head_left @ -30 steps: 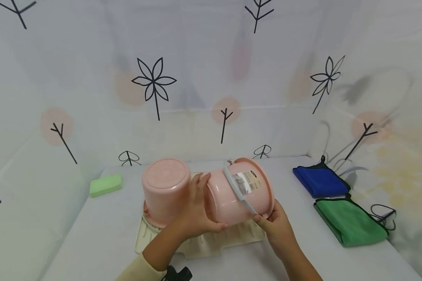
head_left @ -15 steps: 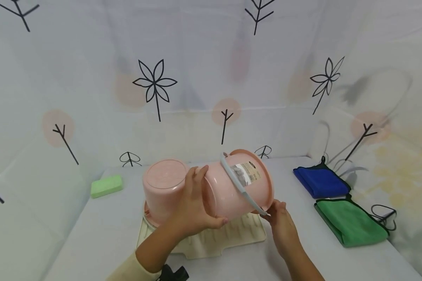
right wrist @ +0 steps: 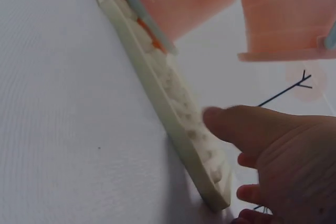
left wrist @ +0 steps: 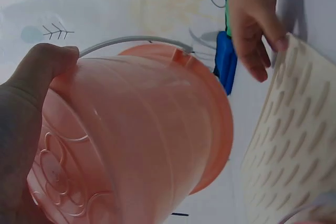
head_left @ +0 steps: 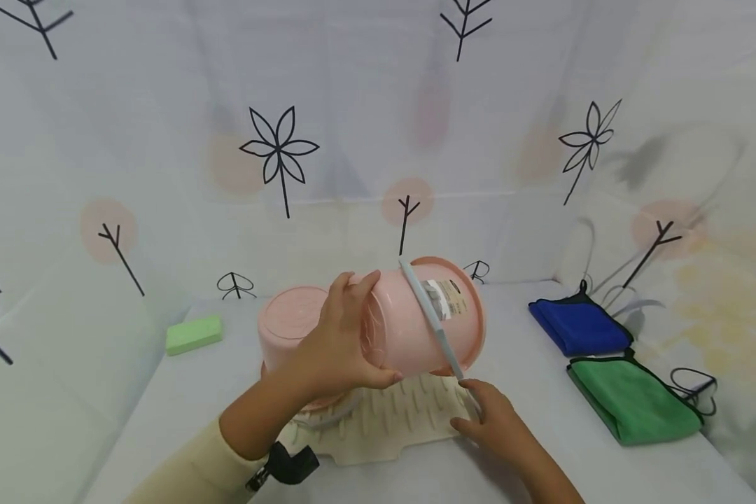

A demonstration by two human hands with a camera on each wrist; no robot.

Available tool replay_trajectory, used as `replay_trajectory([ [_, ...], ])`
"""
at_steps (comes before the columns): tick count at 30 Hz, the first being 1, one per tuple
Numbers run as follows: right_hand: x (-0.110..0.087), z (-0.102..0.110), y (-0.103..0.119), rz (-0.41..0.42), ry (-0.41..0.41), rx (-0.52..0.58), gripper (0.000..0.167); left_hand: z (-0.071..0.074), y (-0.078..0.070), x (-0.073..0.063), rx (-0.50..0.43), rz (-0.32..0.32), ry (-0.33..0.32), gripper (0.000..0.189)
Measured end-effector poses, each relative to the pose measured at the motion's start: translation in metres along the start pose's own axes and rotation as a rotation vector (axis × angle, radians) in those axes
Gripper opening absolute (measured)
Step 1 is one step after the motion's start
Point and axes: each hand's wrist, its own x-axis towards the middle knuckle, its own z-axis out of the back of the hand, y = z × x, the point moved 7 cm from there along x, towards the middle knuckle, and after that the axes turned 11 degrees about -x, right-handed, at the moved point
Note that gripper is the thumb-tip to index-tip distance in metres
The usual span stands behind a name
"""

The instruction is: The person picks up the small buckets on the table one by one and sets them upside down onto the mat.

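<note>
My left hand [head_left: 327,350] grips a pink plastic bucket [head_left: 409,329] around its base, fingers above and thumb below. The bucket is tilted on its side, raised over the mat, rim toward the right. Its grey-blue handle [head_left: 437,329] slants across it, and a paper label [head_left: 447,299] shows. My right hand [head_left: 494,420] is beside the handle's lower end, thumb and fingers spread apart. In the right wrist view my right hand [right wrist: 294,150] shows nothing between thumb and fingers. Behind my left arm, a second pink bucket [head_left: 290,315] stands upside down on a cream ridged drying mat [head_left: 403,413].
A green sponge [head_left: 194,334] lies at the back left of the white table [head_left: 157,413]. At the right lie a folded blue cloth [head_left: 579,325] and a folded green cloth [head_left: 633,399]. A black device [head_left: 292,463] is near my left wrist.
My left hand has raised the bucket slightly and shifted it a little left. My right hand has left the bucket's rim and moved down beside the handle, which has swung lower.
</note>
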Motion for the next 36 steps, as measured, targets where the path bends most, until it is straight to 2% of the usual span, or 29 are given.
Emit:
replay_trajectory([
  [4,-0.001,-0.009,0.003,0.062,0.048,-0.119,0.089,0.008,-0.002,0.012,0.060,-0.014,0.056,0.138],
  [10,-0.001,-0.018,0.001,0.020,0.100,-0.137,0.095,0.017,-0.005,0.027,0.145,0.008,0.114,0.136],
  [17,-0.002,-0.013,0.003,0.025,0.088,-0.159,0.095,0.020,-0.017,0.040,0.241,-0.028,0.151,0.135],
  [22,-0.003,-0.014,0.000,0.029,0.089,-0.164,0.095,0.011,-0.017,0.049,0.324,0.023,0.209,0.132],
  [25,-0.002,-0.015,-0.001,0.024,0.092,-0.163,0.095,0.003,-0.014,0.055,0.354,0.067,0.267,0.132],
  [29,-0.002,-0.016,-0.001,0.011,0.100,-0.159,0.096,-0.012,-0.009,0.064,0.400,0.088,0.355,0.131],
  [33,-0.003,-0.016,-0.001,0.003,0.110,-0.159,0.099,-0.028,-0.004,0.072,0.412,0.119,0.422,0.132],
  [36,-0.003,-0.016,-0.001,0.003,0.114,-0.154,0.102,-0.037,0.001,0.076,0.412,0.142,0.445,0.132],
])
